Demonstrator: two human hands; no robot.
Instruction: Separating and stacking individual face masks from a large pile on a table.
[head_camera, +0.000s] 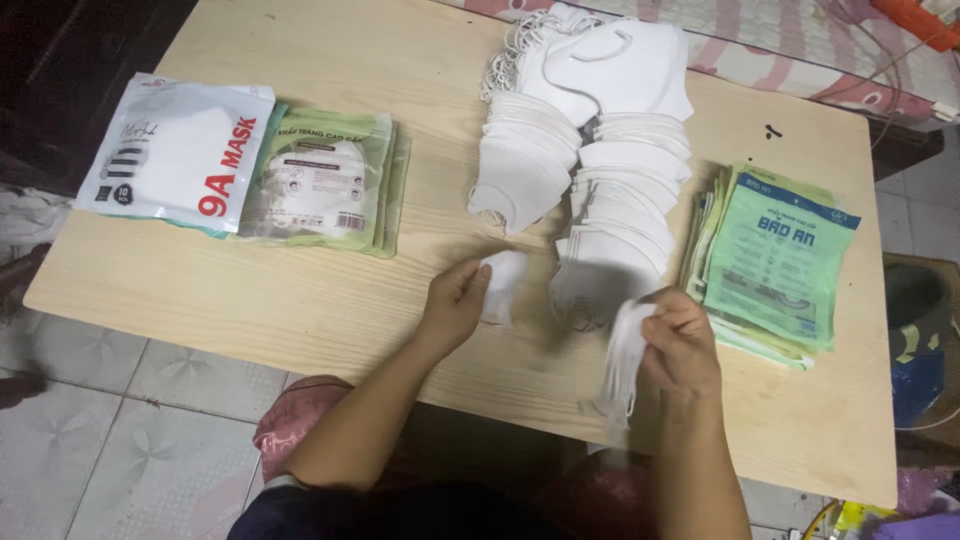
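Two hands over table (300, 300) near edge: left hand (455, 300) pinches one mask (503, 282), right hand (682, 345) grips masks (622, 365) hanging down.

Left hand (455, 300) and right hand (682, 340) each closed in a grip.

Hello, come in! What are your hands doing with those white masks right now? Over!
Left hand grips one white mask. Right hand grips another white mask. Mask piles just beyond, nothing blocking.
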